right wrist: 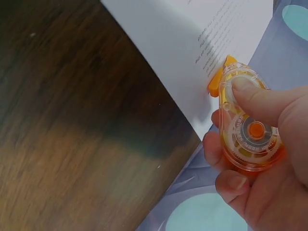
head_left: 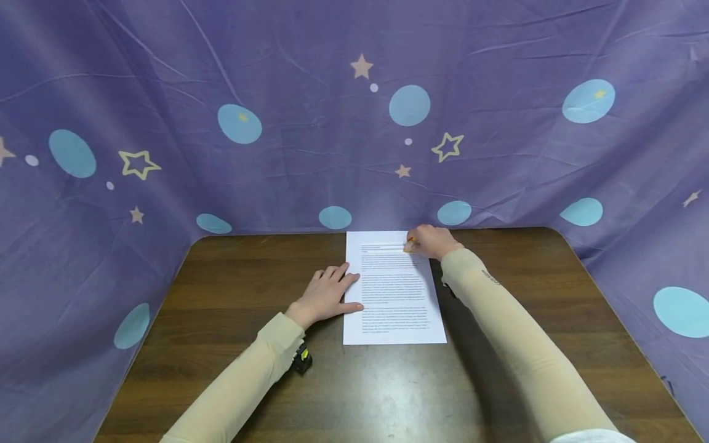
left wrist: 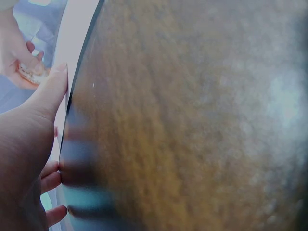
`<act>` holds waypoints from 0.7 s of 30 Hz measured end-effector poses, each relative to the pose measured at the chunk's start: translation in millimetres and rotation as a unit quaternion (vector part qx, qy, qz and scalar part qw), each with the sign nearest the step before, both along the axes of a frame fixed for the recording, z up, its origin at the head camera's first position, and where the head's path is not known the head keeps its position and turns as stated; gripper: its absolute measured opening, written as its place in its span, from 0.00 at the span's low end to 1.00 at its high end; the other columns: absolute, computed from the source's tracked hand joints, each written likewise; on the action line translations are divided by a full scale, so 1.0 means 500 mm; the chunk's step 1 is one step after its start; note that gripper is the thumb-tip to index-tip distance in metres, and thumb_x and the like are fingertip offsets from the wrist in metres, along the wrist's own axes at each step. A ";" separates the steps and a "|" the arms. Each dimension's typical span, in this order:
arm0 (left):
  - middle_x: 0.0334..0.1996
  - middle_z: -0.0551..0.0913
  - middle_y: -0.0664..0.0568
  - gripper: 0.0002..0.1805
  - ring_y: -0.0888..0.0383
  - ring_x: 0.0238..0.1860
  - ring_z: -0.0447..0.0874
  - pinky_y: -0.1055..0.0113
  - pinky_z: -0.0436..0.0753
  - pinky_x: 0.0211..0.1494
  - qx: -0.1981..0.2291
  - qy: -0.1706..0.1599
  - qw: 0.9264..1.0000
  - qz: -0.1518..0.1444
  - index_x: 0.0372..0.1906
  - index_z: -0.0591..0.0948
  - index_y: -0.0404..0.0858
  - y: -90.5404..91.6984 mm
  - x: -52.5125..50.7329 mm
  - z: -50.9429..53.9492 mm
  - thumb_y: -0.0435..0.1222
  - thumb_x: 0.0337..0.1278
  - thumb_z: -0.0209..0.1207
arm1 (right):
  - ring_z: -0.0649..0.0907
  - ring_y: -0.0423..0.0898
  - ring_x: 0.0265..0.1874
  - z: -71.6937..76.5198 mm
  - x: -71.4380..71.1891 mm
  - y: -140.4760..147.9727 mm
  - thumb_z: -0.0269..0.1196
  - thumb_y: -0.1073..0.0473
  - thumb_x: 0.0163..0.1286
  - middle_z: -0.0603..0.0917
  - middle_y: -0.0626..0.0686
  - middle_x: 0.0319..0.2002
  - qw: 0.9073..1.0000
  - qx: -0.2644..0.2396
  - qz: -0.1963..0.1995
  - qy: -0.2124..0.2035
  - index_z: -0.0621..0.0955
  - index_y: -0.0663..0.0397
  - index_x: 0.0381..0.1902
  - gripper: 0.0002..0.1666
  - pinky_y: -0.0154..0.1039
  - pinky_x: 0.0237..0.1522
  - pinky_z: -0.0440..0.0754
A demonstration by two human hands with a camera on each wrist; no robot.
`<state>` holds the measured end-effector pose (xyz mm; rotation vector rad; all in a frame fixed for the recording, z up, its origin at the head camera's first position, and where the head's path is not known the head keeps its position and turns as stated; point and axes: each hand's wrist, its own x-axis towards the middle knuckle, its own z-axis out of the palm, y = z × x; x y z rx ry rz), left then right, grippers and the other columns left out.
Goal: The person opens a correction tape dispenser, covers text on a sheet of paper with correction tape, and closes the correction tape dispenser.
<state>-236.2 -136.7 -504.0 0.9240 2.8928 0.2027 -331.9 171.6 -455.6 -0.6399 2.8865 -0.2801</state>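
A printed sheet of paper lies on the table, its far edge close to the table's back edge. My left hand rests with spread fingers on the sheet's left edge; in the left wrist view its thumb lies along that edge. In my right hand is a correction tape dispenser, clear and orange, gripped between thumb and curled fingers. Its orange tip is at the top lines of text near the sheet's upper right. Whether the tip touches the paper I cannot tell.
The brown wooden table has rounded back corners. A purple curtain with stars and blue dots hangs right behind it and along both sides. A small black device sits at the left wrist.
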 end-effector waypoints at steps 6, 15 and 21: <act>0.79 0.63 0.36 0.45 0.38 0.74 0.65 0.39 0.66 0.70 -0.001 -0.005 1.000 0.004 0.78 0.70 0.44 0.001 -0.001 0.000 0.66 0.65 0.59 | 0.85 0.55 0.50 -0.005 -0.003 0.012 0.67 0.56 0.75 0.89 0.53 0.47 1.000 -0.002 0.003 0.009 0.89 0.47 0.47 0.07 0.59 0.52 0.82; 0.79 0.62 0.36 0.46 0.38 0.74 0.65 0.39 0.66 0.70 0.010 -0.003 1.000 0.004 0.78 0.70 0.43 0.001 -0.001 -0.006 0.66 0.64 0.60 | 0.85 0.55 0.51 -0.005 -0.001 0.024 0.68 0.55 0.75 0.88 0.53 0.48 1.000 0.009 -0.002 0.003 0.89 0.47 0.48 0.08 0.58 0.51 0.83; 0.79 0.61 0.36 0.46 0.38 0.75 0.64 0.39 0.65 0.71 0.007 -0.008 1.000 0.004 0.78 0.69 0.43 -0.001 0.001 -0.001 0.66 0.65 0.59 | 0.84 0.53 0.46 0.001 0.005 0.014 0.69 0.51 0.74 0.88 0.51 0.42 1.000 0.015 0.007 0.011 0.88 0.47 0.43 0.07 0.54 0.46 0.82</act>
